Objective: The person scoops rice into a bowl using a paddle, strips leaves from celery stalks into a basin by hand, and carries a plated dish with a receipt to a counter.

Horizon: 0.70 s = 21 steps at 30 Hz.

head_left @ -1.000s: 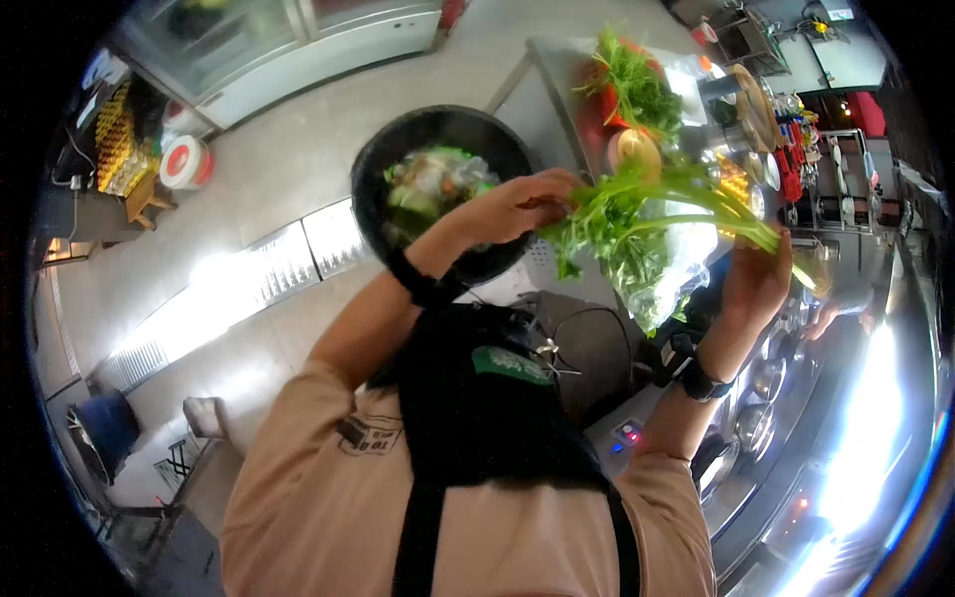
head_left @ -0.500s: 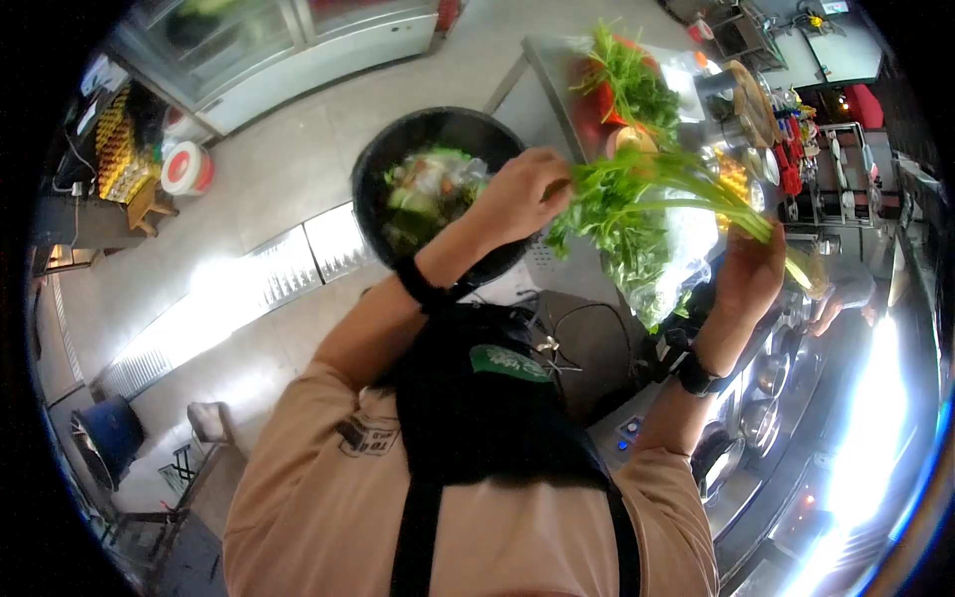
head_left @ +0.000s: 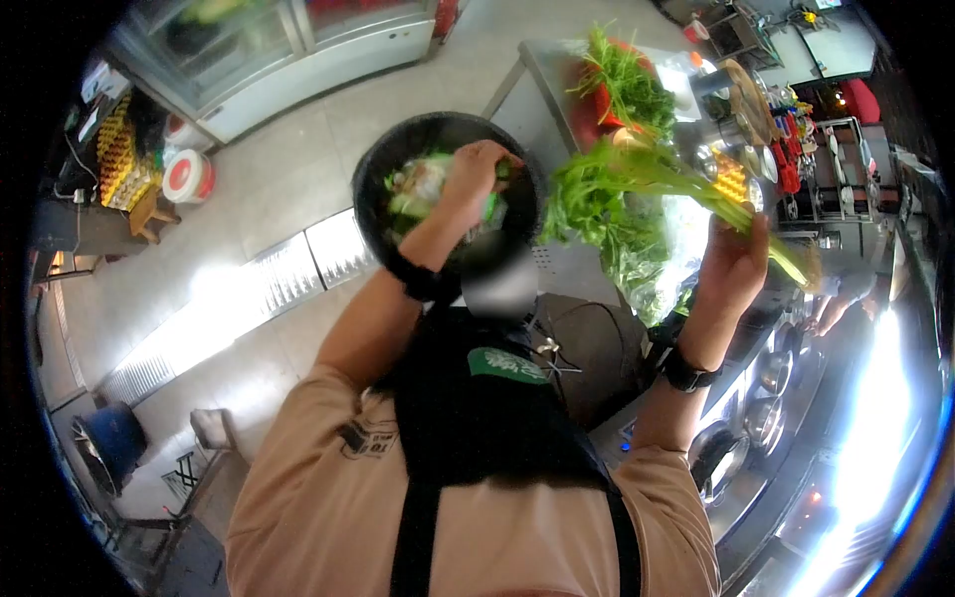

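My left hand [head_left: 477, 179] is over the black round bin [head_left: 368, 204], fingers curled together with a bit of green by the fingertips; what they hold is too small to make out. Food scraps and clear plastic [head_left: 423, 184] lie inside the bin. My right hand [head_left: 736, 249] is closed around the stalks of a leafy green bunch [head_left: 637, 174], leaves pointing left and stalk ends to the lower right. Beneath the bunch is a clear plastic bag with more greens [head_left: 652, 279].
Feathery greens [head_left: 627, 90] lie on a red item on the metal table [head_left: 542, 75]. Steel pans [head_left: 766, 418] stand at right. Another person's hand [head_left: 828, 316] shows at far right. A white bucket [head_left: 189, 177] and egg trays [head_left: 119, 159] are at left.
My left hand has moved left from the leaves to over the bin. My right hand has shifted slightly left and down, still gripping the stalks, which now tilt more steeply.
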Each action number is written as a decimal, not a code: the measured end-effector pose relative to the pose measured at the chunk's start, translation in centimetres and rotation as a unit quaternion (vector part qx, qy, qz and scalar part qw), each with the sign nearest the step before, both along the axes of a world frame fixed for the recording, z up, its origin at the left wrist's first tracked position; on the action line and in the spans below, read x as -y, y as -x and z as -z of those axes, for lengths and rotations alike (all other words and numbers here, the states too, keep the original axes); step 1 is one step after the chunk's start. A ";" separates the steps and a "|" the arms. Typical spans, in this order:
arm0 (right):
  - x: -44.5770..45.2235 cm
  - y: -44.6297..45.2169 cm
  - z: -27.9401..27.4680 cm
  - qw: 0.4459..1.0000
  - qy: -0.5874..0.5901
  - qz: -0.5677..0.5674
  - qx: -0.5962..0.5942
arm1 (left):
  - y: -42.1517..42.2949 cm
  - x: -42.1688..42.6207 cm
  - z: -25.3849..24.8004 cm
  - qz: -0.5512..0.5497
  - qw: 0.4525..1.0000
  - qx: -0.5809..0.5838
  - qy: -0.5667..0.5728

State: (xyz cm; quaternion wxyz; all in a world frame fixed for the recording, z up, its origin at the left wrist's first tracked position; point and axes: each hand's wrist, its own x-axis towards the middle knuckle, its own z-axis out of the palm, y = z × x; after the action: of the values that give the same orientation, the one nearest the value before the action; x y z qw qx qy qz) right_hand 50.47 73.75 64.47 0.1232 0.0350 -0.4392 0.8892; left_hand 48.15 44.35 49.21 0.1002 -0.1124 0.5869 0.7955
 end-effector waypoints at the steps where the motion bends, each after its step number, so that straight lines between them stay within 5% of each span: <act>1: 0.0 0.2 -0.1 1.000 0.001 0.002 -0.002 | 0.3 0.5 1.3 0.020 0.995 -0.020 0.100; 2: 0.0 0.2 -0.1 1.000 0.005 -0.006 -0.007 | 0.4 0.3 2.1 -0.045 0.939 -0.142 0.310; 3: -0.1 0.0 -0.1 1.000 0.007 -0.015 -0.009 | 0.3 0.1 3.0 -0.043 0.940 -0.139 0.309; 5: -0.4 0.1 0.1 1.000 0.010 -0.020 -0.009 | 0.3 0.7 0.4 -0.148 0.843 -0.351 0.380; 6: -0.5 0.1 0.3 1.000 0.014 -0.024 -0.008 | 0.0 0.9 -1.3 -0.115 0.827 -0.411 0.367; 9: -0.2 0.0 0.5 0.997 0.032 -0.066 -0.006 | -1.6 -0.6 -4.6 -0.007 0.869 -0.414 0.272; 14: 0.6 -0.3 0.1 0.998 0.040 -0.054 0.020 | -2.0 -1.6 -5.4 0.037 0.911 -0.320 0.257; 19: 0.6 -0.5 0.2 0.999 0.016 -0.034 0.004 | -1.7 -0.4 -5.1 -0.005 0.899 -0.350 0.264; 21: 0.4 -0.5 0.3 0.999 0.014 -0.038 0.021 | -1.7 0.4 -5.4 0.053 0.949 -0.266 0.163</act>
State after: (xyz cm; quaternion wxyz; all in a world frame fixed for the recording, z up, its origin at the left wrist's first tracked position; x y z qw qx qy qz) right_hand 50.92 73.40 64.19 0.0808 0.0309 -0.4274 0.8999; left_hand 49.83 43.94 54.63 -0.0369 0.1200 0.7194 0.6832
